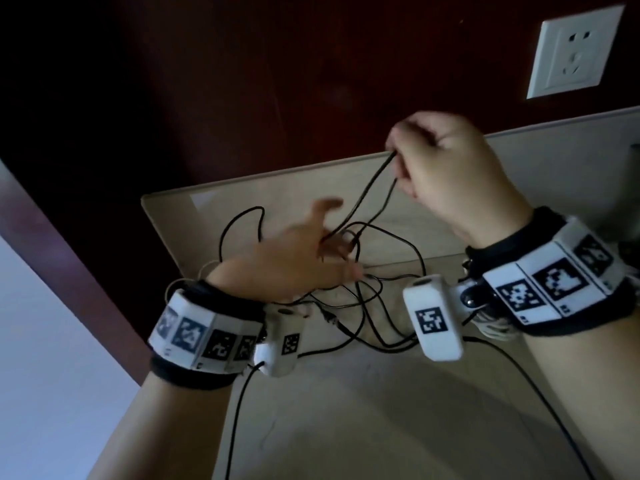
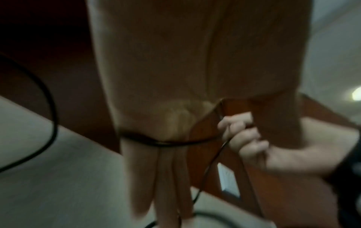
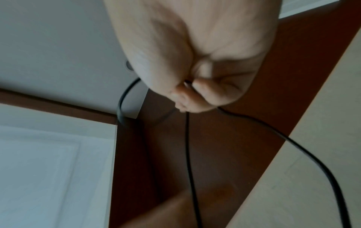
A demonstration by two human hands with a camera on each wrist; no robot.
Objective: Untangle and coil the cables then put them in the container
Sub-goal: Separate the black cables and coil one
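A tangle of thin black cables [image 1: 363, 296] lies on the pale table [image 1: 381, 427] between my wrists. My right hand [image 1: 401, 161] is raised above it and pinches a doubled strand of black cable [image 1: 370, 188], which hangs down to my left hand. The right wrist view shows that fist [image 3: 187, 89] closed round the strand [image 3: 192, 169]. My left hand [image 1: 329, 237] is lower, with its fingers spread and straight. In the left wrist view a cable loop [image 2: 156, 142] crosses the base of the fingers [image 2: 166, 177]. A shallow pale container [image 1: 242, 178] lies behind the tangle.
A white wall socket [image 1: 581, 50] sits on the dark red wall panel [image 1: 242, 81] at the upper right. The table's left edge [image 1: 166, 393] runs diagonally past my left wrist. A bundle of pale cord [image 1: 491, 329] lies under my right wrist.
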